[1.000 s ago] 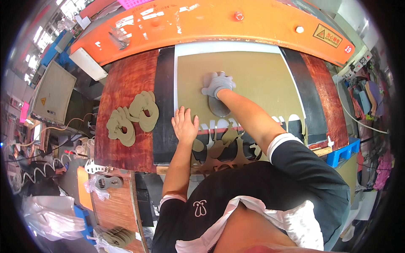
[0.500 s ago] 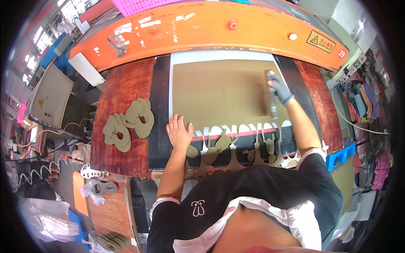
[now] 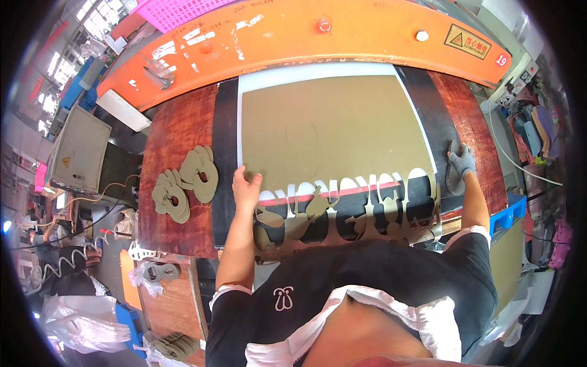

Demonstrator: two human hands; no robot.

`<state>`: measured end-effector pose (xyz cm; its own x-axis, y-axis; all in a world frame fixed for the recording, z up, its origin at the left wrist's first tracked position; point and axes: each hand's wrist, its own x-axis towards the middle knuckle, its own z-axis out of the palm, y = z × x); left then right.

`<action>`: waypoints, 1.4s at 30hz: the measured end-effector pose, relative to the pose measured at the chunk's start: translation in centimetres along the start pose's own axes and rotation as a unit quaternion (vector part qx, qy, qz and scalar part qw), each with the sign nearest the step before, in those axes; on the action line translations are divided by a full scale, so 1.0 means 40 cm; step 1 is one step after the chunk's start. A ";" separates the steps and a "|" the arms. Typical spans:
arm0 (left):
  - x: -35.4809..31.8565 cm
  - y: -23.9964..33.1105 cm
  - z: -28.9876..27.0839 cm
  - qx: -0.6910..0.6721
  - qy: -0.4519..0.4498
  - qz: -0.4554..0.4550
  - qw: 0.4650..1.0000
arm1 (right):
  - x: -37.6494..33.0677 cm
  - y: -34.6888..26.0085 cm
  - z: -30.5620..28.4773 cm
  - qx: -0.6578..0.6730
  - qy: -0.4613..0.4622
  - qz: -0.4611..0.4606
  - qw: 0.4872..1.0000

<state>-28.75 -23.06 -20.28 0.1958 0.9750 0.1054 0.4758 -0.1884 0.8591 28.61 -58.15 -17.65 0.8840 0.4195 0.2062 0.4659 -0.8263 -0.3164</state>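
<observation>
A tan sheet of material (image 3: 330, 125) lies flat on the bed of an orange press (image 3: 306, 37). Its near edge (image 3: 342, 211) is cut into a row of shoe-part shaped holes. My left hand (image 3: 246, 185) rests bare and flat, fingers spread, on the sheet's near left corner. My right hand (image 3: 461, 160) wears a grey glove and grips a dark metal cutting die (image 3: 451, 177) that stands on the black strip just right of the sheet. Two stacks of tan cut pieces (image 3: 183, 186) sit on the red-brown board to the left.
The red-brown wooden boards (image 3: 174, 140) flank the bed on both sides. A beige control box (image 3: 79, 153) stands at the left. A blue crate (image 3: 510, 211) and hanging materials are at the right. Bags and a lower bench with more pieces (image 3: 165, 275) are at the bottom left.
My right hand has carried the die from the middle of the sheet to beyond its right edge and set it on the black strip. My left hand has stayed on the near left corner.
</observation>
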 end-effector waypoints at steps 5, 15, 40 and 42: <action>0.048 0.004 -0.047 -0.186 -0.060 -0.155 0.968 | -0.023 -0.220 0.054 0.031 0.116 -0.126 0.985; 0.078 -0.028 -0.053 -0.431 -0.173 -0.222 0.857 | -0.442 -0.895 0.141 0.279 -0.121 -0.616 0.726; -0.048 0.040 0.032 0.094 0.281 0.197 0.935 | -0.102 -1.068 -0.029 0.476 -0.097 -0.414 0.770; -0.053 0.072 0.047 0.042 0.224 0.267 0.936 | -0.228 -1.017 0.072 0.329 -0.030 -0.513 0.792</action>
<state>-26.20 -25.90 -18.99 0.0542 0.6873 0.7243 0.4829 -0.6530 0.5835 1.69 -27.28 -9.33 0.0180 0.7768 0.6295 0.8418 0.3280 -0.4288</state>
